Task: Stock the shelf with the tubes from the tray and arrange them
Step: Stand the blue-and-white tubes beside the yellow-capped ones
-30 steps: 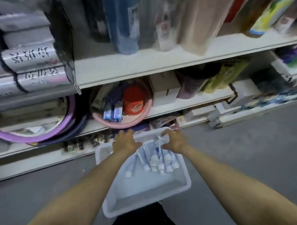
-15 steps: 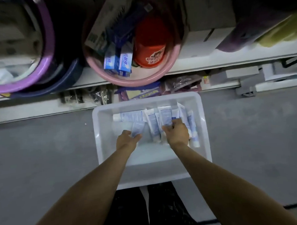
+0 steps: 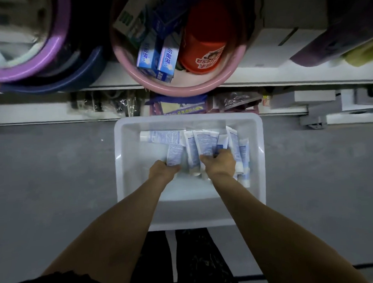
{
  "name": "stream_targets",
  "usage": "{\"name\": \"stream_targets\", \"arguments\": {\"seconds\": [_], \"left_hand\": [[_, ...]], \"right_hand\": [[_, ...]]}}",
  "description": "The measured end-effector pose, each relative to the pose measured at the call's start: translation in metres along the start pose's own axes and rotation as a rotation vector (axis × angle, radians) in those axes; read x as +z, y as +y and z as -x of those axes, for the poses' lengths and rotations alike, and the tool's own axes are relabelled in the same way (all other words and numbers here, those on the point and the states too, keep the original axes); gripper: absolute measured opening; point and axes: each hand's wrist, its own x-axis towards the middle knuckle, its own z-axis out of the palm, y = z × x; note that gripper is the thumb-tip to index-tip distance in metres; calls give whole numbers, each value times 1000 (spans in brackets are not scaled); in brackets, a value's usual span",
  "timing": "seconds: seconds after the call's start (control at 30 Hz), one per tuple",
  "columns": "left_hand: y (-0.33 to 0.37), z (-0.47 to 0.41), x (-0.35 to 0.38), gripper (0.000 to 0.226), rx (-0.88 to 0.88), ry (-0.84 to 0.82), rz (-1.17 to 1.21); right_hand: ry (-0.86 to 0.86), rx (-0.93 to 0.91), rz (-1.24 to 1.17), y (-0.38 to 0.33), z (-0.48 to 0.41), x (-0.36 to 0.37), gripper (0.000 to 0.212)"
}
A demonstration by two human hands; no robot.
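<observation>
1. Down on the grey floor (image 3: 55, 177), in the head view, the white tray (image 3: 119, 175) sits with its far rim just beside the base ledge (image 3: 32, 113) of the shelving. Bare floor lies open to its left and right.
2. The near half of the tray is bare plastic. The tubes (image 3: 241, 154) crowd the far half, most with their caps toward the person, and one crosswise tube (image 3: 160, 136) lies along the far wall.
3. Beyond the tray, the white front edge of the shelf (image 3: 284, 73) runs straight across the picture. A pink basin (image 3: 179, 89) overhangs that edge, in line with the tray.
4. Inside the basin stand blue-and-white boxes (image 3: 155, 60) and a red tub (image 3: 201, 49), touching one another.
5. Left of it, a purple basin (image 3: 41, 64) and a dark blue basin (image 3: 79, 77) are nested together and reach the shelf edge.
6. The left hand (image 3: 162, 170) has its fingers curled round the cap end of a single tube (image 3: 174, 154) at the left end of the row.
7. The right hand (image 3: 219, 163) is closed over a bunch (image 3: 204, 145) in the middle of the row. How many tubes it holds cannot be told.
8. Both forearms cross the tray's near rim. The hands are near each other but apart, with a tube showing between them.
</observation>
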Motion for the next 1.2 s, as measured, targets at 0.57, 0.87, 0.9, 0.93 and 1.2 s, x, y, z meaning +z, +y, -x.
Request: {"name": "stream_targets", "arguments": {"seconds": [0.57, 0.87, 0.9, 0.93, 1.2], "left_hand": [[-36, 131, -103, 24, -97, -216, 953], [-49, 188, -242, 3, 271, -176, 1055], [-55, 196, -264, 5, 327, -177, 1060], [-62, 202, -287, 9, 380, -169, 1064], [-129, 286, -499, 23, 764, -31, 1022]], "right_hand": [[-745, 191, -579, -58, 134, -46, 10], [-752, -264, -483, -136, 257, -23, 31], [-751, -303, -499, -147, 278, -15, 31], [-753, -339, -522, -159, 299, -6, 32], [-766, -614, -749, -267, 492, 70, 35]]}}
